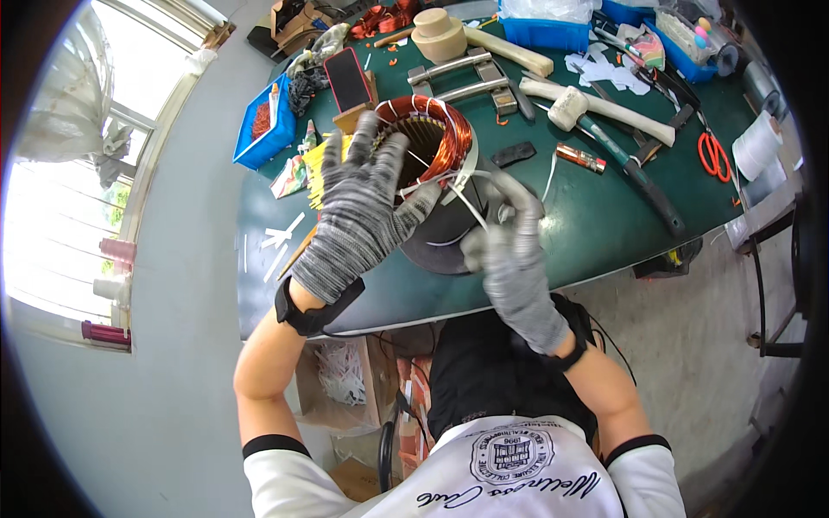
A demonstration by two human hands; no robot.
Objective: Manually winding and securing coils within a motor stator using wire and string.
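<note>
Laid across the left side and near rim of a copper-wound stator (455,138), fingers spread well apart: a gloved left hand (350,198), apparently there to steady rather than to grip. Raised just off the stator's near right side, fingers curled: a gloved right hand (515,259), with a white cord (469,205) running to it from the near rim. Too blurred at the fingertips to tell whether clamped on the cord. Set between the two hands, bore in view, above a dark round base (436,252) near the front of a green table (604,233): the stator itself. Judged to be at the lacing step, binding the copper with cord. Likely to call next for drawing the cord snug with the right, with the left pressed down and clear of the loop, to avoid a slack turn. Close beside the left fingers: yellow strips (330,168). Lying just beyond the right: a black piece (514,154) and a small orange-and-silver cylinder (580,158). Farther right: a white-headed hammer (568,110), orange-handled scissors (714,157) and a spool of white thread (756,147). Behind the left hand: a propped phone (347,79) and, farther left, a blue bin (269,154).
</note>
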